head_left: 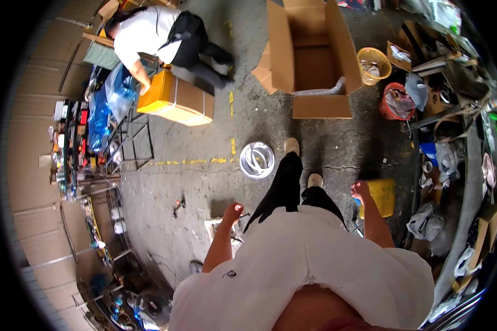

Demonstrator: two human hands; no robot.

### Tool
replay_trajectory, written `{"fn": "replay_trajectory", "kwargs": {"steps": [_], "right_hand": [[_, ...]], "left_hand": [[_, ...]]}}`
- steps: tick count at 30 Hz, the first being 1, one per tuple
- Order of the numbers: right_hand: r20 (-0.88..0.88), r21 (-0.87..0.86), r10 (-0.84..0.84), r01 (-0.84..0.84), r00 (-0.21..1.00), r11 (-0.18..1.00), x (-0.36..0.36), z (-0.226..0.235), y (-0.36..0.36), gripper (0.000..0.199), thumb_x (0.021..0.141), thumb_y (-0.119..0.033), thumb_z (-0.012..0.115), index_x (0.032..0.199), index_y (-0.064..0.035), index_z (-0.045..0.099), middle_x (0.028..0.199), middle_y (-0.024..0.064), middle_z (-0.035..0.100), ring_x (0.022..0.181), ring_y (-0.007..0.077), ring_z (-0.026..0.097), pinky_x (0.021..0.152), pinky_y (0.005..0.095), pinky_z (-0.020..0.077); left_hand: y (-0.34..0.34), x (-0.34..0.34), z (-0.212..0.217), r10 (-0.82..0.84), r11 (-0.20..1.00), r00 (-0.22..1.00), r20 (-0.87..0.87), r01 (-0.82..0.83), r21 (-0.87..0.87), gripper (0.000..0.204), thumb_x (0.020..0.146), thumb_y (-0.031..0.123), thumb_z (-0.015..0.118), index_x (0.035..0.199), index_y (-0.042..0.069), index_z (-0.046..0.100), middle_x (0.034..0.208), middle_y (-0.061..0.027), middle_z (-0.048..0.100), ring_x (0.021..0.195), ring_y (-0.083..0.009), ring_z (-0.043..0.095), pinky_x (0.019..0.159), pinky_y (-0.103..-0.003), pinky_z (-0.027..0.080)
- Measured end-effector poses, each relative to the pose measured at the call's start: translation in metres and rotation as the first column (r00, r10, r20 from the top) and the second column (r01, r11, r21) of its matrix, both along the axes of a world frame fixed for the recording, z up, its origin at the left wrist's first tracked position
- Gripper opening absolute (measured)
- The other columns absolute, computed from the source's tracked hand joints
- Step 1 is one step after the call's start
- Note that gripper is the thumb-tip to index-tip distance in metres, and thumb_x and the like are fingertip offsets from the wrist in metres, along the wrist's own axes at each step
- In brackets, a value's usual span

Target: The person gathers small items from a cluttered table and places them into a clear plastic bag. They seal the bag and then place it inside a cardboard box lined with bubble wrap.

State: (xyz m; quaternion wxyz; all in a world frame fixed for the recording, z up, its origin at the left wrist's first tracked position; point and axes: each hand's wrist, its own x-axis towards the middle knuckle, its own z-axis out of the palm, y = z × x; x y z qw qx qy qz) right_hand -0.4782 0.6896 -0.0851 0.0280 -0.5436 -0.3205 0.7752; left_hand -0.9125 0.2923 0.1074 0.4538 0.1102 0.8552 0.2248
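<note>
Bright daylight, heavy fisheye edge distortion

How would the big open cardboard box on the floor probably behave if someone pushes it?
The big open cardboard box looks nearly empty, so it is probably light for its size and would likely slide on the concrete floor. Its flaps stand loose and may flop. The thin walls would probably bend if grasped at one edge.

Clutter on left shelves point(77, 149) blurred

Open concrete floor point(193, 182) ahead; coil point(257, 160), open carton point(312, 60), and side racks point(94, 182) bound it.
</note>
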Motion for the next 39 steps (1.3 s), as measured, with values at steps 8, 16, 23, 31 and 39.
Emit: {"fn": "replay_trajectory", "kwargs": {"steps": [8, 16, 23, 31, 39], "right_hand": [[0.518, -0.117, 0.416, -0.42, 0.747, 0.9, -0.02, 0.085, 0.015, 0.011, 0.084, -0.006, 0.048, 0.078, -0.0052, 0.058, 0.058, 0.0077, 0.054, 0.043, 0.0187, 0.053, 0.037, 0.032, 0.0435], [-0.129, -0.565, -0.501, 0.352, 0.855, 0.746, -0.132, 0.0, 0.207, 0.017, 0.074, -0.024, 0.045, 0.063, -0.0117, 0.042, 0.058, 0.0019, 0.036, 0.048, 0.0177, 0.036, 0.038, 0.0262, 0.0252], [0.069, 0.101, -0.108, 0.101, 0.992, 0.99, -0.312, 0.029, 0.239, 0.006, 0.087, -0.011, 0.05, 0.083, -0.0074, 0.053, 0.067, 0.0043, 0.052, 0.047, 0.011, 0.045, 0.039, 0.0216, 0.0342], [0.247, -0.004, 0.47, -0.485, 0.847, 0.875, -0.498, 0.084, 0.253, 0.012, 0.087, -0.005, 0.046, 0.083, -0.0012, 0.057, 0.064, 0.0096, 0.054, 0.048, 0.0166, 0.052, 0.04, 0.0271, 0.0421], [0.367, -0.004, 0.649, -0.697, 0.666, 0.717, -0.677, 0.079, 0.378, 0.016, 0.084, -0.007, 0.047, 0.09, 0.0027, 0.058, 0.067, 0.015, 0.056, 0.049, 0.0221, 0.053, 0.041, 0.0331, 0.0437]], "left_hand": [[0.05, -0.02, -0.01, 0.147, 0.989, 0.982, 0.12, -0.148, -0.005, 0.015, 0.084, 0.018, 0.059, 0.087, 0.003, 0.06, 0.074, -0.0078, 0.064, 0.065, -0.0153, 0.062, 0.062, -0.029, 0.049], [0.071, -0.136, 0.005, -0.036, 0.999, 0.997, -0.067, 0.034, -0.018, 0.017, 0.084, 0.019, 0.059, 0.088, 0.002, 0.06, 0.078, -0.0079, 0.065, 0.073, -0.0171, 0.063, 0.068, -0.03, 0.049], [0.085, -0.284, 0.023, 0.234, 0.972, 0.963, -0.133, -0.234, 0.018, 0.011, 0.085, 0.014, 0.057, 0.089, 0.004, 0.06, 0.075, -0.0075, 0.064, 0.066, -0.0156, 0.063, 0.062, -0.028, 0.049], [0.168, -0.326, 0.003, 0.432, 0.867, 0.901, 0.036, -0.426, 0.258, 0.01, 0.088, 0.014, 0.054, 0.092, 0.006, 0.059, 0.078, -0.0016, 0.061, 0.067, -0.0103, 0.058, 0.058, -0.023, 0.044], [0.126, -0.248, -0.161, 0.126, 0.918, 0.97, -0.208, -0.194, -0.345, 0.017, 0.078, 0.022, 0.062, 0.092, 0.013, 0.065, 0.085, -0.0105, 0.067, 0.082, -0.0246, 0.064, 0.071, -0.035, 0.05]]}}
